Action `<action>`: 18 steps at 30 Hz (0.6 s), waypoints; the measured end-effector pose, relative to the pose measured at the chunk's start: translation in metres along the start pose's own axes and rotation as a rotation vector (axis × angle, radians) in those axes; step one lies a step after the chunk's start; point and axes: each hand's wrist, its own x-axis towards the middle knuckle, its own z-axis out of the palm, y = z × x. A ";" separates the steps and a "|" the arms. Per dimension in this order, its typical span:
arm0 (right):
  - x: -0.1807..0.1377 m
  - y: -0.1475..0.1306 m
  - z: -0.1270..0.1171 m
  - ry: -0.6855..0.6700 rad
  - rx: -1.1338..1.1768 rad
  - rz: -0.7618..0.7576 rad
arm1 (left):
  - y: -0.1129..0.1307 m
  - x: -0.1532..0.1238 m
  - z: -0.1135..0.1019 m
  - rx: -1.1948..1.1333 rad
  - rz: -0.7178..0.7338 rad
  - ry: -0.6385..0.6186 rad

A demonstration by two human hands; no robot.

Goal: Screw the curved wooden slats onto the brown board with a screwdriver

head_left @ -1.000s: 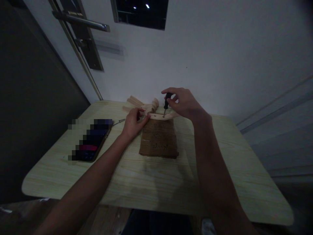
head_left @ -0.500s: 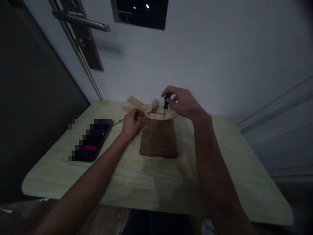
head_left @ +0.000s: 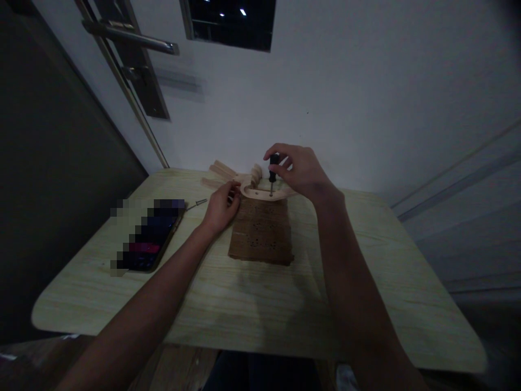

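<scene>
My right hand [head_left: 303,171] pinches the black handle of a small screwdriver [head_left: 273,168]. The screwdriver stands nearly upright, its tip at a hole in a pale, curved wooden piece [head_left: 257,194]. That piece lies across the far end of a brown board [head_left: 260,233] with many small dark holes. My left hand [head_left: 222,206] rests on the table at the left of the board, its fingers curled at the curved end of the pale piece; the fingertips are partly hidden. More pale wooden parts [head_left: 222,169] lie beyond my left hand.
A phone [head_left: 152,233], partly blurred out, lies on the left of the light wooden table [head_left: 366,260]. Metal screws [head_left: 198,203] lie between it and my left hand. Behind the table is a white door [head_left: 325,81] with a metal handle [head_left: 138,39].
The screwdriver has gone from slightly tilted to more upright, still at the same hole. My left thumb has moved a little apart from the fingers. The view has shifted slightly.
</scene>
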 end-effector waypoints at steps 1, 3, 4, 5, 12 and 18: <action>0.000 0.000 0.000 -0.002 -0.001 -0.005 | 0.000 0.000 0.000 -0.012 -0.001 -0.001; 0.000 0.000 0.000 -0.005 -0.001 -0.012 | -0.002 0.000 0.001 -0.009 0.011 -0.011; 0.000 0.000 0.000 -0.007 -0.001 -0.012 | -0.003 0.000 0.001 0.005 0.021 -0.015; -0.001 -0.001 -0.001 -0.008 -0.001 -0.009 | -0.005 0.001 0.001 0.021 0.033 -0.017; 0.000 -0.002 -0.001 0.006 -0.010 0.012 | -0.010 0.001 0.002 0.027 0.063 -0.019; -0.001 0.003 0.004 0.100 -0.157 0.111 | -0.003 0.000 -0.001 -0.053 0.010 -0.058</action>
